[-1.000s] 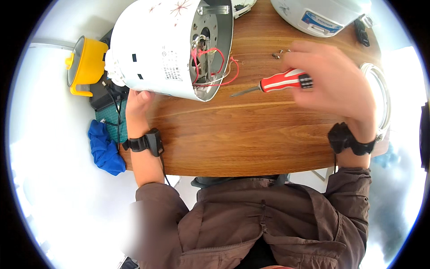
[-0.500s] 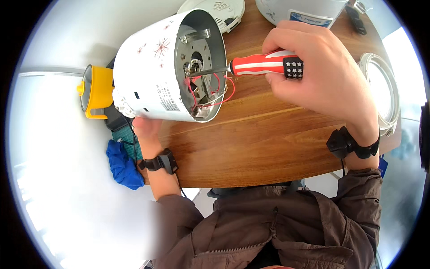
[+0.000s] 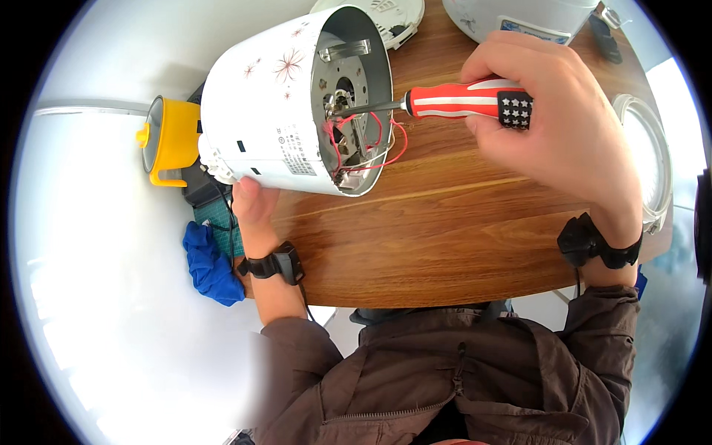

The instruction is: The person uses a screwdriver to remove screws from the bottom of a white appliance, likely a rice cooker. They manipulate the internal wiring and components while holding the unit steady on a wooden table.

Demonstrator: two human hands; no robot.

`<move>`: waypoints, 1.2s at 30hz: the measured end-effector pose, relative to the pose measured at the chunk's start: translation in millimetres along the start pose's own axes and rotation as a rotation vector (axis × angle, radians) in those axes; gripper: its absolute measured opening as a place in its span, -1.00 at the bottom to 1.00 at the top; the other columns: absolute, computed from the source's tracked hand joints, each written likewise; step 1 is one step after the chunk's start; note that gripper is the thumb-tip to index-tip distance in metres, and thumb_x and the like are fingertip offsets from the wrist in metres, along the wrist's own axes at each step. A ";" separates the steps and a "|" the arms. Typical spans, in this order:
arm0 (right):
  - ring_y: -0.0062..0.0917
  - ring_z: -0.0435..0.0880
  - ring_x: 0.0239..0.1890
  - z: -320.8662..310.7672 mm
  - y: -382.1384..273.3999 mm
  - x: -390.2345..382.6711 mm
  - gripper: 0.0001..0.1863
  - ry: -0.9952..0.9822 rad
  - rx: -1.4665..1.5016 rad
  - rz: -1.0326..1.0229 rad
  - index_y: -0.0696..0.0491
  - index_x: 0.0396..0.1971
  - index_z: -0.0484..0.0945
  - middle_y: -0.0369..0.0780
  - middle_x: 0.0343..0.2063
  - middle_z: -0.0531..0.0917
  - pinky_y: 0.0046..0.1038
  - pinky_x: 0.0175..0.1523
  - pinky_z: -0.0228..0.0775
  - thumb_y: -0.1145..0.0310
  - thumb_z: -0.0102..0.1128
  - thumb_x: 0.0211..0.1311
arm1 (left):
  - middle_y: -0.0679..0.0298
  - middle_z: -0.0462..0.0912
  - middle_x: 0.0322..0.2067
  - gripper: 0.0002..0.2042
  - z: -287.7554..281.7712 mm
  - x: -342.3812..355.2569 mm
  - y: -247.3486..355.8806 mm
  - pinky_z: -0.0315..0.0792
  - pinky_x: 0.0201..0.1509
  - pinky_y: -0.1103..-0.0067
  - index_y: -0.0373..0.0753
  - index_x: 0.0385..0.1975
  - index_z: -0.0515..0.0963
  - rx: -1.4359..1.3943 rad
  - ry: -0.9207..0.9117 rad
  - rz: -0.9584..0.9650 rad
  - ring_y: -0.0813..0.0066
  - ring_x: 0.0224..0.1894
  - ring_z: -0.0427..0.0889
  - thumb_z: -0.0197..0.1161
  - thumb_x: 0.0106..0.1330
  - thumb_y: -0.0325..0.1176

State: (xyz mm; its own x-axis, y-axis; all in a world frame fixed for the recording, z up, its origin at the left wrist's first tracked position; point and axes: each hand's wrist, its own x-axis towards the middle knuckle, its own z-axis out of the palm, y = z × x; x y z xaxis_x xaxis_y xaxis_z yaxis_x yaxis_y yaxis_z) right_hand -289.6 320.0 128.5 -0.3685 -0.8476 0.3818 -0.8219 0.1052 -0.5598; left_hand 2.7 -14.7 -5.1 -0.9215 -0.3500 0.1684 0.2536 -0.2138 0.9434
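Observation:
A white rice cooker body (image 3: 256, 111) with a red flower print is held tilted on its side, its open bottom facing right. Inside that opening show a metal plate, a bracket and red and white wires (image 3: 400, 152). My left hand (image 3: 254, 202) grips the body from below near its left end; most of its fingers are hidden behind the shell. In my right hand (image 3: 556, 122) is a screwdriver (image 3: 452, 101) with a red, white and black star-patterned handle. Its shaft reaches into the opening, and the tip is among the parts near the plate's centre.
A yellow pot (image 3: 174, 141) stands at the left beside a black object. Below it lie a green mat (image 3: 221, 215) and a blue cloth (image 3: 211, 263). A white cover (image 3: 397, 15), a white appliance (image 3: 497, 18) and a round clear-centred lid (image 3: 645, 148) rest on the wooden table (image 3: 445, 245).
The whole scene sits slightly further right in the picture. The screwdriver stays inside the opening, and both hands keep their hold.

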 end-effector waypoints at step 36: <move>-0.64 0.66 -0.23 -1.2 98.7 39.0 -0.39 -0.596 1.288 0.241 0.16 0.25 0.44 -0.19 -0.16 0.64 -0.64 -0.16 0.58 -0.02 0.13 0.44 | 0.24 0.29 0.45 -0.24 9.1 11.8 -12.8 0.09 0.52 0.10 -0.18 0.52 0.12 -0.017 0.017 0.137 0.15 0.47 0.26 0.22 0.43 0.02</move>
State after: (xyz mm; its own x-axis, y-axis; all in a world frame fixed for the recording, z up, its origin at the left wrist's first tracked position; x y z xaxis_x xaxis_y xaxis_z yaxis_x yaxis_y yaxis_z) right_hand -385.6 297.9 89.0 0.0583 -0.9983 0.0052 0.3092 0.0131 -0.9509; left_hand -14.1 -7.8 -12.6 -0.8729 -0.3920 0.2906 0.3819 -0.1780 0.9069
